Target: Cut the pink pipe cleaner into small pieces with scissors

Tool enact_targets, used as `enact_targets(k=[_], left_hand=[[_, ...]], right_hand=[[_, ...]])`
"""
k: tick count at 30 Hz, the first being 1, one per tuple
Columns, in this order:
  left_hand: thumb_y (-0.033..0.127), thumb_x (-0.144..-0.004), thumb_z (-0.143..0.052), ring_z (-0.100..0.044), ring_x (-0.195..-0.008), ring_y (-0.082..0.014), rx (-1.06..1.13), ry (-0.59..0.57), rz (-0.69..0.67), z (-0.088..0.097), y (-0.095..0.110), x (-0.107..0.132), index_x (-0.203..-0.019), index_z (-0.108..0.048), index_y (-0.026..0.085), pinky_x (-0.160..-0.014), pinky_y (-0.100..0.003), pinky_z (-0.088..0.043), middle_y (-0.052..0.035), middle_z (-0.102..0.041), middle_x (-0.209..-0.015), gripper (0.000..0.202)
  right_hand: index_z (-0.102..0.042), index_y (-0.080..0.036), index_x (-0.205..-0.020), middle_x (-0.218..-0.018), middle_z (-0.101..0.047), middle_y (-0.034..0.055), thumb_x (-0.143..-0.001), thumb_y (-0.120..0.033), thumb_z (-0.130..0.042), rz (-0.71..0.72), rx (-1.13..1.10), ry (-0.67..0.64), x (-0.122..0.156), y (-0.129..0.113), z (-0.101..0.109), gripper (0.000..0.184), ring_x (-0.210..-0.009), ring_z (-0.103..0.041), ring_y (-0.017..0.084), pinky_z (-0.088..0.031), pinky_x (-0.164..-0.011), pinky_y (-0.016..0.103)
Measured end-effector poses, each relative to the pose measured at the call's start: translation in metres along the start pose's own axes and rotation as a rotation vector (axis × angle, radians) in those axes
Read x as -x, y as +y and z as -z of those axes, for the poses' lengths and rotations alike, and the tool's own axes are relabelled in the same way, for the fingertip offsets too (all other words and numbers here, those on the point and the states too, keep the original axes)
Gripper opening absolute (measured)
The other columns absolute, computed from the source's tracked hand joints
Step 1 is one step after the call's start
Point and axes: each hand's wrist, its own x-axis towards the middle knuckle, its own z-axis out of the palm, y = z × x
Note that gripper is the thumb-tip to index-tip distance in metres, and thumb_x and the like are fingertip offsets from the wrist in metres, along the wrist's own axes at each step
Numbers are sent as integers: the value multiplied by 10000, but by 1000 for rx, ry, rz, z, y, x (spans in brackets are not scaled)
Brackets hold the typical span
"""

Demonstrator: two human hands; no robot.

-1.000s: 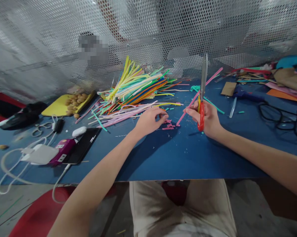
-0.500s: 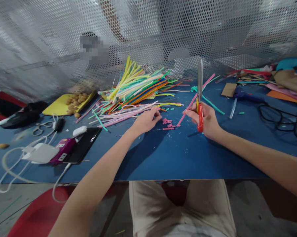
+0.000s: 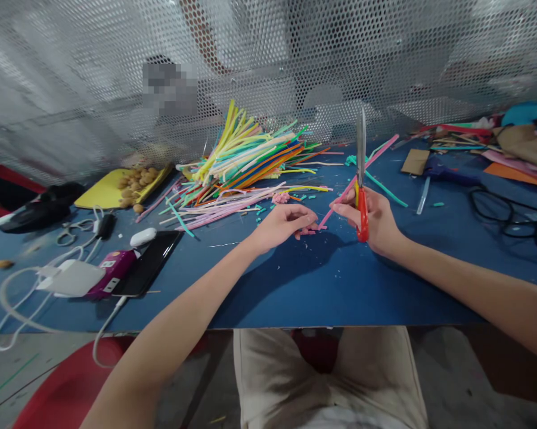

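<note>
My right hand is closed around scissors with red and yellow handles, blades pointing up. The same fingers grip a long pink pipe cleaner, slanted with its lower end near the table. My left hand curls down over short cut pink pieces, fingers bent and close together; what its fingertips hold is hidden. Behind that hand lie a small pink clump and a few green snippets. Lilac pipe cleaners lie beyond them.
A large pile of coloured pipe cleaners stands at the back. Leftward are a yellow tray with brown balls, a black phone, a white charger and cables. On the right lie a glue gun and black cord.
My left hand has moved right and slightly toward me, from the pink clump to the cut pink pieces, uncovering the clump. The pink pipe cleaner's upper end has tilted right; the scissors stay nearly still.
</note>
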Motion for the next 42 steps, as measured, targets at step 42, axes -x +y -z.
enact_targets(k=[42], left_hand=[[479,-843,-755,-666,-624,-80,285,-116,239,-15,-4,5,-1078,-747,144,-600,-190,-559,-130,-776,-1003,409]], right_hand=[[-537,-217,-802,-840,-664,3,-706,-268,-831,72,34,24,5,-2,-3,314,-670,-544,120,-430,-610,271]])
